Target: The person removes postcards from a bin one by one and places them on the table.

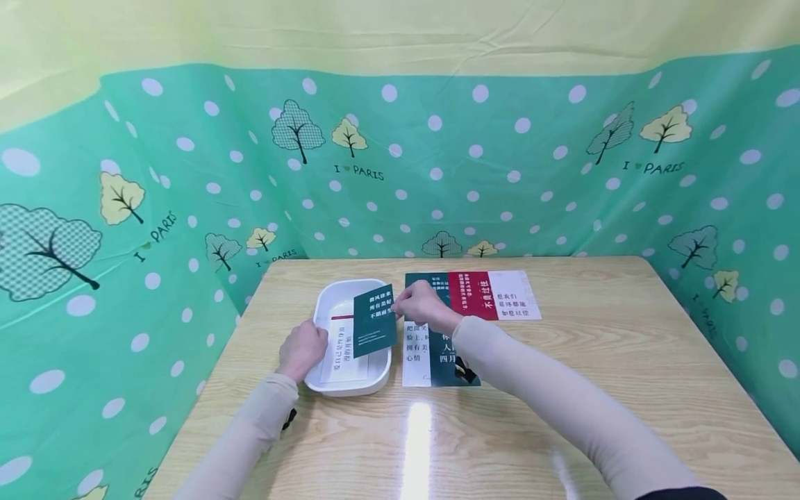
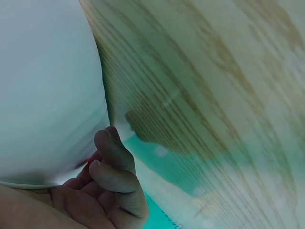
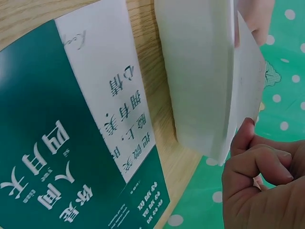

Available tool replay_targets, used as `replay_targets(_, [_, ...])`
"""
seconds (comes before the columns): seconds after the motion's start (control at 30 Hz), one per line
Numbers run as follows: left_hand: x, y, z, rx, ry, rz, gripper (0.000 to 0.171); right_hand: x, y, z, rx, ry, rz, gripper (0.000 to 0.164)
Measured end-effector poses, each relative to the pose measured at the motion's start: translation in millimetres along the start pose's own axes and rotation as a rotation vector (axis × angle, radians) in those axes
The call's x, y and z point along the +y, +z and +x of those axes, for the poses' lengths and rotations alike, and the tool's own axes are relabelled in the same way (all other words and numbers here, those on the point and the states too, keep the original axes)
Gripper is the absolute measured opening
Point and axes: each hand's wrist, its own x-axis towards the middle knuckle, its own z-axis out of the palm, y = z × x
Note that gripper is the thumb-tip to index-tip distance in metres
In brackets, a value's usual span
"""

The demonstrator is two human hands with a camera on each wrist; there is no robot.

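Observation:
A white plastic tub (image 1: 359,390) stands on the table, and my left hand (image 1: 303,351) grips its left rim. In the left wrist view, curled fingers (image 2: 116,179) lie against the tub's outer wall. My right hand (image 1: 425,304) pinches the right edge of a dark green card (image 1: 372,333) with white printed characters. That card is tilted over the tub's right side. Inside the tub lies a white card (image 1: 342,361) with printed characters and a red strip; the green card hides part of it. In the right wrist view, the right fingertips (image 3: 245,131) hold the card's edge beside the tub.
Right of the tub, several printed cards lie edge to edge: a white card (image 1: 415,354), a green card (image 1: 445,371), a red card (image 1: 469,298) and another white card (image 1: 517,295). A patterned green curtain (image 1: 437,194) encloses the wooden table (image 1: 600,361).

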Motion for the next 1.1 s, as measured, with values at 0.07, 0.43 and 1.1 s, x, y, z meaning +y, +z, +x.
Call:
replay_targets(0.07, [-0.4,-0.1,0.1,-0.001,0.004,0.004,0.043,2.8,-1.4,-0.1,0.011,0.000,-0.003,0.011])
replay_targets(0.43, [1.3,-1.0,0.2,-0.003,0.016,0.012,0.041,15.7,-17.9,-3.0,0.049,-0.008,0.003,0.010])
replay_targets(1.1, [2.4,-2.7,-0.9,-0.034,-0.021,-0.008,0.040,51.5,-59.8,-18.2,0.080,0.042,0.115,0.011])
